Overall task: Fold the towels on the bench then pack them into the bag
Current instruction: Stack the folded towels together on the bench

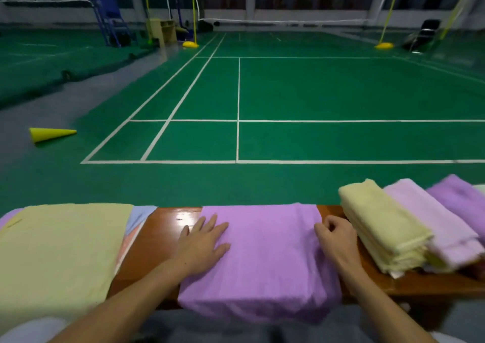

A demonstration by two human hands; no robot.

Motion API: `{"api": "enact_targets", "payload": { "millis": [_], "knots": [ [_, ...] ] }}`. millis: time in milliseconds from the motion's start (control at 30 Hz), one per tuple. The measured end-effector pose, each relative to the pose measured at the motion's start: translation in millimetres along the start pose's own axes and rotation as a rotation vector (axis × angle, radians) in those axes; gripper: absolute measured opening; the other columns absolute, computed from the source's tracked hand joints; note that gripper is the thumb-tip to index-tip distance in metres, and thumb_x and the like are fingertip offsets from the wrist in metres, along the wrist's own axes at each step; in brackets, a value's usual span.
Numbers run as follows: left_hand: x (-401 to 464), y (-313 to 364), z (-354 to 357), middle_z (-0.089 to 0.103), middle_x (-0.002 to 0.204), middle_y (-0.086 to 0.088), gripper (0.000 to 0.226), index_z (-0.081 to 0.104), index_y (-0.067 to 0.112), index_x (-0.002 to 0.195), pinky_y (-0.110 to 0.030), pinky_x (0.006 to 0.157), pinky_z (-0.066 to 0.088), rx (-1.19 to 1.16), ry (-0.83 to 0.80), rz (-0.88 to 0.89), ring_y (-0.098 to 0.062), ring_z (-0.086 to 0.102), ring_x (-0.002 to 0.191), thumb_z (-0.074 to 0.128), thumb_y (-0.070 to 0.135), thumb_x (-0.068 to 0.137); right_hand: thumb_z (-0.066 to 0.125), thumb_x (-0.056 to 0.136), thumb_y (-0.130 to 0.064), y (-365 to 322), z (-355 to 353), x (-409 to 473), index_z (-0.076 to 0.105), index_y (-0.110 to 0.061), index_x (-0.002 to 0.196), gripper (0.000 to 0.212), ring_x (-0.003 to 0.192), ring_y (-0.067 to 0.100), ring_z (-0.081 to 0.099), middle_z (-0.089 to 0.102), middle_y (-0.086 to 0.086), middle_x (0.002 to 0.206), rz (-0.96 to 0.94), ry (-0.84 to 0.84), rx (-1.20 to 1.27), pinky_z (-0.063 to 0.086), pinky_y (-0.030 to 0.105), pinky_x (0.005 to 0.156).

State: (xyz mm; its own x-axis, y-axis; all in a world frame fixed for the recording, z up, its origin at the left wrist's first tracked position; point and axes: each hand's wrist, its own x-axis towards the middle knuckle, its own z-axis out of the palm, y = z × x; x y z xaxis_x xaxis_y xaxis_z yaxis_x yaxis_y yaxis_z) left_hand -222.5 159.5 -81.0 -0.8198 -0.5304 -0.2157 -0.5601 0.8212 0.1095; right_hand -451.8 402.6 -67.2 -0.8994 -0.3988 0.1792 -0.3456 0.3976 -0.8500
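A purple towel point(265, 258) lies spread across the brown bench point(157, 240) in front of me, its near edge hanging over the front. My left hand point(202, 245) rests flat on the towel's left edge with fingers straight. At the towel's right edge, my right hand point(336, 237) has curled fingers that pinch the cloth. Folded towels lean in a row on the right: a yellow one point(380, 227), a pale pink one point(430, 216) and a purple one point(459, 198). No bag is in view.
A yellow unfolded towel point(57, 253) covers a pile of other cloths on the bench's left end. Beyond the bench lies a green badminton court with a net point(288, 6). A yellow cone point(49, 134) lies on the floor at the left.
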Motion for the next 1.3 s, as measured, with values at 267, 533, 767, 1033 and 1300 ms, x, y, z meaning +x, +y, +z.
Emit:
{"api": "enact_targets", "payload": {
  "millis": [267, 533, 767, 1033, 1300],
  "knots": [
    [22, -3, -3, 0.066, 0.12, 0.004, 0.031, 0.07, 0.033, 0.106, -0.04, 0.099, 0.049, -0.357, 0.243, 0.009, -0.022, 0.06, 0.113, 0.081, 0.038, 0.078, 0.067, 0.084, -0.005, 31, -1, 12, 0.069, -0.021, 0.085, 0.016, 0.059, 0.023, 0.06, 0.07, 0.015, 0.076, 0.129, -0.181, 0.104, 0.05, 0.036, 0.061],
    [18, -5, -11, 0.062, 0.095, -0.007, 0.038, 0.066, 0.019, 0.098, -0.031, 0.066, 0.047, -0.897, 0.205, -0.338, -0.021, 0.058, 0.078, 0.088, 0.0, 0.072, 0.07, 0.093, -0.002, 23, -3, 7, 0.083, -0.017, 0.093, 0.019, 0.076, 0.016, 0.064, 0.078, 0.008, 0.094, 0.154, -0.25, 0.175, 0.048, 0.016, 0.057],
    [8, -19, -35, 0.06, 0.071, -0.003, 0.017, 0.078, 0.013, 0.095, -0.021, 0.05, 0.039, -1.116, 0.134, -0.194, -0.013, 0.051, 0.057, 0.087, 0.008, 0.082, 0.078, 0.092, -0.015, 12, -21, 2, 0.082, -0.02, 0.106, 0.015, 0.101, 0.004, 0.066, 0.075, -0.01, 0.107, 0.155, -0.2, 0.246, 0.047, 0.012, 0.074],
    [-16, -39, -71, 0.078, 0.085, 0.005, 0.022, 0.084, 0.029, 0.092, -0.026, 0.067, 0.054, -0.961, 0.174, -0.043, -0.014, 0.068, 0.074, 0.095, 0.025, 0.073, 0.085, 0.085, -0.022, -11, -61, -4, 0.082, -0.028, 0.112, 0.028, 0.115, 0.009, 0.065, 0.075, -0.016, 0.118, 0.1, -0.299, 0.288, 0.061, 0.039, 0.094],
    [-54, -43, -129, 0.078, 0.087, 0.007, 0.023, 0.081, 0.02, 0.092, -0.025, 0.075, 0.057, -0.78, 0.278, 0.106, -0.014, 0.072, 0.086, 0.095, 0.021, 0.073, 0.083, 0.087, -0.021, -60, -87, -4, 0.076, -0.021, 0.123, 0.037, 0.108, 0.016, 0.068, 0.073, -0.006, 0.117, -0.036, -0.414, 0.182, 0.061, 0.027, 0.079]
  ]
}}
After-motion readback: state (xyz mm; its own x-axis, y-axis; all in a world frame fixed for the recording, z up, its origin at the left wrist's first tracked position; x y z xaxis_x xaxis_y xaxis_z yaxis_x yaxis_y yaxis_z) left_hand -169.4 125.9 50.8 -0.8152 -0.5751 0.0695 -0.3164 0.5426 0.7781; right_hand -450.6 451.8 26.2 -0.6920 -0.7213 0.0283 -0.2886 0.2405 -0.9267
